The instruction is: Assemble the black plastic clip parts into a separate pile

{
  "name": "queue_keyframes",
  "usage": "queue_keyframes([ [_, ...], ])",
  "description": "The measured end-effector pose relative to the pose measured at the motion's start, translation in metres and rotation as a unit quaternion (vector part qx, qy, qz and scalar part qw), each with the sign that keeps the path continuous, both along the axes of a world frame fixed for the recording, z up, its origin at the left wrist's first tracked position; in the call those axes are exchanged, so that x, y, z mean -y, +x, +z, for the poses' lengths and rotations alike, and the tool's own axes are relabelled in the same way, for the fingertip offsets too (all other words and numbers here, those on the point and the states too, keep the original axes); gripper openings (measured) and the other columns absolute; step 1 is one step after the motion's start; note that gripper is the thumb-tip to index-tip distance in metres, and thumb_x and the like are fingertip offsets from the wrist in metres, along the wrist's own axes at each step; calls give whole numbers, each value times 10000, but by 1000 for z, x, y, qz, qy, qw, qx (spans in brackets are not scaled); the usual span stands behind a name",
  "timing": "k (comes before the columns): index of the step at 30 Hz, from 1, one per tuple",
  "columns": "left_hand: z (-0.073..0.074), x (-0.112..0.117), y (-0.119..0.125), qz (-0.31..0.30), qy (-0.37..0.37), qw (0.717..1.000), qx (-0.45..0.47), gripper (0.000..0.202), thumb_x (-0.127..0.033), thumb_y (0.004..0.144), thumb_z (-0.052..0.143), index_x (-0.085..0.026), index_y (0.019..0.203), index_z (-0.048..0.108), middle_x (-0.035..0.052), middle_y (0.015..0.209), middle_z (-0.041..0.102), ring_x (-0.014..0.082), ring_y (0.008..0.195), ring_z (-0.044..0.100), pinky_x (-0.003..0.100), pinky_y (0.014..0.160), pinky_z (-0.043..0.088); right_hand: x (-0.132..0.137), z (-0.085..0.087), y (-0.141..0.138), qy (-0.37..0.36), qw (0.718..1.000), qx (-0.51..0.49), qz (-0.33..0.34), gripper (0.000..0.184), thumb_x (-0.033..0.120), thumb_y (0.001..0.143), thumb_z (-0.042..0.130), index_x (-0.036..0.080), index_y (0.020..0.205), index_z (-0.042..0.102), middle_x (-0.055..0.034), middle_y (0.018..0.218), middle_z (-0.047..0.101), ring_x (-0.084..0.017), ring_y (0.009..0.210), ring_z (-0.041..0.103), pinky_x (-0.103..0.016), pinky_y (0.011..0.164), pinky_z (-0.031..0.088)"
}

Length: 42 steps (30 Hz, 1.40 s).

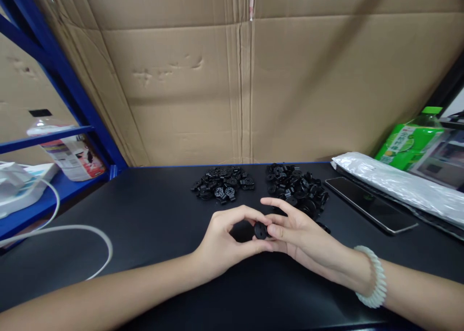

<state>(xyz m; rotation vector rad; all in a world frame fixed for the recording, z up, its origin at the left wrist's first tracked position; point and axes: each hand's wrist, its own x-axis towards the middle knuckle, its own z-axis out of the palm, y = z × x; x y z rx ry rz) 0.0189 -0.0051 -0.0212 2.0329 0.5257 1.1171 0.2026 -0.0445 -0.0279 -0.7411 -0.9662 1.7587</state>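
Note:
Between both hands, just above the black tabletop, is a small round black plastic part point(260, 230) with little holes in its face. My left hand point(232, 237) pinches it from the left, forefinger above and thumb below. On the other side, my right hand point(300, 232) grips it with thumb and fingers, one finger raised. A pale green coil band circles the right wrist. Behind the hands lie two heaps of small black plastic parts: the left heap point(224, 182), where some show spoked wheel faces, and the right heap point(295, 188), partly hidden by my right hand.
A phone point(369, 203) lies at the right beside a silver plastic-wrapped package point(402, 181). Green packaging point(408, 145) stands behind it. At left, a white cable point(90, 229) loops onto the table point(152, 215), near a blue shelf frame point(87, 104) holding a bottle point(72, 152). Cardboard point(181, 94) walls the back.

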Motion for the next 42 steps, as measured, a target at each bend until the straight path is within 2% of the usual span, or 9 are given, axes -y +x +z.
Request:
queue_keyframes([
  [3, 0, 3, 2, -15, -39, 998, 51, 396, -139, 655, 830, -170, 1000, 639, 46, 927, 727, 181, 833, 694, 278, 773, 561, -2, -4, 0, -13, 1000, 0, 8, 470, 154, 779, 723, 230, 1186, 499, -11, 935, 615, -128, 863, 639, -324, 840, 523],
  [6, -1, 6, 4, -2, -63, 996, 62, 342, -138, 635, 842, -150, 924, 659, 56, 886, 715, 185, 817, 689, 278, 756, 570, -1, -4, -1, -11, 1000, -6, 29, 456, 150, 805, 691, 228, 1209, 493, -18, 967, 604, -110, 782, 629, -339, 831, 516],
  [9, -1, 6, 5, -5, -27, 998, 55, 248, -134, 628, 844, -129, 839, 714, 70, 827, 712, 188, 777, 675, 266, 698, 565, 0, 2, -3, -11, 997, -24, 75, 399, 86, 817, 602, 194, 1192, 518, -30, 948, 604, -141, 794, 647, -367, 845, 496],
  [13, -1, 4, 6, -44, 31, 997, 51, 291, -91, 630, 830, -129, 909, 756, 99, 902, 722, 181, 768, 668, 242, 654, 555, 3, 12, -7, -6, 989, -43, 141, 393, 0, 720, 510, 136, 1081, 590, -48, 916, 610, -175, 843, 648, -370, 860, 470],
  [18, 1, 3, 7, -42, 42, 998, 25, 334, -90, 602, 844, -131, 921, 756, 94, 892, 744, 191, 811, 684, 237, 703, 550, 2, 14, -10, -3, 989, -33, 142, 465, -25, 653, 488, 139, 1076, 591, -31, 858, 600, -160, 788, 640, -337, 802, 470],
  [23, 1, 4, 7, -35, 42, 998, -7, 291, -107, 608, 845, -114, 881, 746, 76, 865, 750, 146, 723, 669, 204, 697, 534, 3, 14, -9, -14, 990, -29, 138, 552, -44, 624, 469, 134, 1134, 580, -25, 876, 575, -140, 784, 604, -363, 828, 471],
  [28, -2, 2, 8, -53, 32, 998, 2, 296, -140, 600, 853, -105, 877, 754, 100, 844, 733, 176, 724, 657, 232, 636, 527, 2, 12, -8, -4, 987, -35, 154, 449, -28, 637, 480, 127, 1037, 607, -43, 930, 579, -143, 836, 585, -383, 864, 464],
  [37, -5, 3, 9, -56, 23, 998, -18, 255, -127, 600, 852, -109, 839, 765, 76, 773, 699, 109, 577, 516, 206, 538, 446, 3, 11, -7, -16, 987, -22, 161, 533, -43, 597, 459, 144, 1079, 591, -33, 946, 562, -146, 890, 561, -383, 876, 468],
  [42, -6, 2, 10, -70, 24, 997, -15, 263, -124, 591, 855, -98, 837, 765, 86, 775, 697, 122, 592, 539, 220, 546, 452, 2, 10, -6, -15, 986, -27, 166, 530, -47, 584, 442, 156, 1052, 584, -33, 958, 559, -166, 954, 553, -396, 887, 463],
])
